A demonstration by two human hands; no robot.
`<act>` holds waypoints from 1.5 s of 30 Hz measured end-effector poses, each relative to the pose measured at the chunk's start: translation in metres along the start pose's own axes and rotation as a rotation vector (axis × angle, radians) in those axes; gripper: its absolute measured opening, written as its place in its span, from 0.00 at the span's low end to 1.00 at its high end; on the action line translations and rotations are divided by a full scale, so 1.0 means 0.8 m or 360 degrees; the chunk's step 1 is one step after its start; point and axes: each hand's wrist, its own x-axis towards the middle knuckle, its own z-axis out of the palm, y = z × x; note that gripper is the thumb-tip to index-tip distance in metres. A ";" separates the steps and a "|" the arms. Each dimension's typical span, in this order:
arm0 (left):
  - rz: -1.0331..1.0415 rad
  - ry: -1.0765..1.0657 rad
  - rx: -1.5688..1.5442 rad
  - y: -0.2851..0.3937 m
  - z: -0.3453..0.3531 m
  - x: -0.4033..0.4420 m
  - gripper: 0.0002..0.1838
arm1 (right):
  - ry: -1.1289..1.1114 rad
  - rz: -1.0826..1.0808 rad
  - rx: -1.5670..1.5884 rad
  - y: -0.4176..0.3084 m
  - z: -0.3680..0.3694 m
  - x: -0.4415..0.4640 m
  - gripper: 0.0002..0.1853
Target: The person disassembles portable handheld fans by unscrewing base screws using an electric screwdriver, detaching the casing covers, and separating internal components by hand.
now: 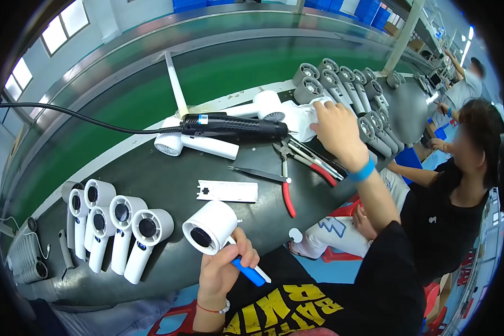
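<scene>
My left hand [228, 262] is closed around a white handheld fan [215, 221], its round head tilted up and a dark disc showing in the opening. A blue cylindrical part [252, 273] and a narrow white strip stick out below my fingers. Across the bench, my right hand [339, 131] reaches over crumpled white cloth or thin plastic [299, 120], fingers bent onto it; the fingertips are partly hidden. Beside that hand lie a black electric screwdriver [235, 127] with a cable and red-handled pliers [288, 179]. Tweezers [257, 173] and a white handle shell [228, 191] rest nearer to me.
Several white fans [145, 227] lie at the left, with several grey fans [341, 84] at the far right. More white fans [207, 145] sit under the screwdriver. A green conveyor belt [229, 64] runs behind the bench. A seated person [453, 201] is close on the right.
</scene>
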 end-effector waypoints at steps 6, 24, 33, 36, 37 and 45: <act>0.0008 -0.0036 -0.0012 0.001 -0.004 -0.001 0.31 | -0.0186 -0.0334 0.0329 0.031 0.033 0.044 0.10; -0.0198 -0.0146 -0.0109 0.013 0.020 -0.002 0.10 | 0.0134 -0.0166 0.0065 -0.028 -0.006 0.071 0.11; -0.0203 -0.0180 -0.0059 0.012 0.015 -0.001 0.09 | -0.0634 -0.0143 0.1335 0.007 0.003 0.060 0.23; -0.0240 -0.0112 -0.0090 0.014 0.015 0.001 0.10 | 0.0015 -0.0060 0.1171 0.025 -0.051 0.012 0.22; -0.0242 -0.0100 -0.0094 0.014 0.018 0.003 0.10 | 0.0408 -0.0021 0.1093 0.035 -0.059 -0.004 0.21; -0.0229 -0.0160 -0.0064 0.013 0.018 0.008 0.13 | 0.0336 0.0599 0.0460 0.166 0.018 -0.075 0.20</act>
